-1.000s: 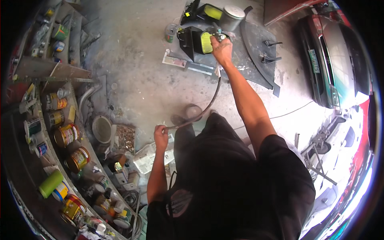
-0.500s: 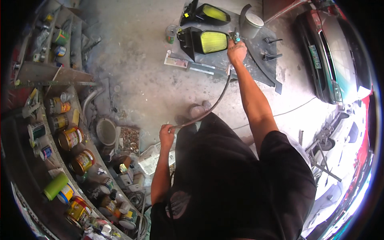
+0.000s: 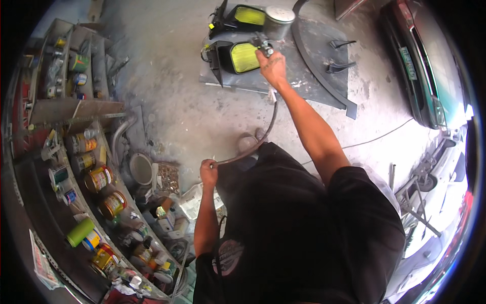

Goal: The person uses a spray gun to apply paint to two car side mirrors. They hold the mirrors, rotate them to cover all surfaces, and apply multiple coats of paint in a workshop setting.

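My right hand (image 3: 273, 67) is closed round a spray gun (image 3: 264, 45), reaching over the right end of the nearer car side mirror (image 3: 221, 61). That mirror has a black housing and a yellow-green face. A second, similar side mirror (image 3: 234, 21) lies just beyond it. Both rest on a dark flat panel (image 3: 320, 63) on the floor. From the gun a hose (image 3: 274, 115) curves down and back to my left hand (image 3: 208, 173), whose fingers are closed on it near my left thigh. The gun partly covers the near mirror's face.
A metal can (image 3: 279, 23), a long curved black strip (image 3: 309, 61) and two small black parts (image 3: 341, 66) are on the panel. Shelves of paint cans (image 3: 98, 178) line the left. A car bumper (image 3: 411, 66) stands at right. A thin cable (image 3: 374, 143) crosses the floor.
My right hand has moved the spray gun left, from beside the near mirror to over its right end. My left hand keeps its hold on the hose. The view has shifted slightly.
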The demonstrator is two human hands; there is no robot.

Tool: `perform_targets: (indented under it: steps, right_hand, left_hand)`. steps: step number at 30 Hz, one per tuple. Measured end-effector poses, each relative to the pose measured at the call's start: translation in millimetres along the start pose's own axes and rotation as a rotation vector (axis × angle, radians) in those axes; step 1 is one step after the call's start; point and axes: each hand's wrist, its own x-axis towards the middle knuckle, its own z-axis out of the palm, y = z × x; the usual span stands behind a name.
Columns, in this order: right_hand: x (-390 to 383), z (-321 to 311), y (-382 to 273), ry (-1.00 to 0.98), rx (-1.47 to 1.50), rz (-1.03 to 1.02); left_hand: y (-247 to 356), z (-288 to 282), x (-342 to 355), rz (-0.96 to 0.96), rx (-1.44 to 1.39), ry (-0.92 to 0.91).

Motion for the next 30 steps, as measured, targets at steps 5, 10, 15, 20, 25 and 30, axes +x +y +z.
perform_targets:
  steps: [5, 10, 15, 20, 25, 30]
  right_hand:
    - [6.8, -53.9, 42.4, 0.235, -0.230, 0.078]
    - [10.5, -60.6, 50.5, 0.349, -0.272, 0.147]
    - [6.1, -17.6, 12.0, 0.155, -0.077, 0.155]
    - [-14.0, 34.0, -58.5, -0.016, 0.058, 0.090]
    - [-43.3, 54.7, -120.3, 0.081, -0.106, 0.069]
    - [-77.7, 61.9, -152.5, 0.079, -0.470, -0.056]
  left_hand:
    - [17.3, 16.4, 9.7, 0.001, -0.035, -0.078]
    - [30.0, 2.9, 24.8, 0.077, -0.082, -0.120]
    - [22.7, -39.5, 48.0, 0.111, -0.077, -0.149]
    - [-26.7, -78.6, 94.0, 0.161, -0.113, -0.208]
    - [-67.1, -123.3, 156.3, 0.258, -0.197, -0.402]
    - [-89.8, -158.2, 197.5, 0.338, -0.076, -0.618]
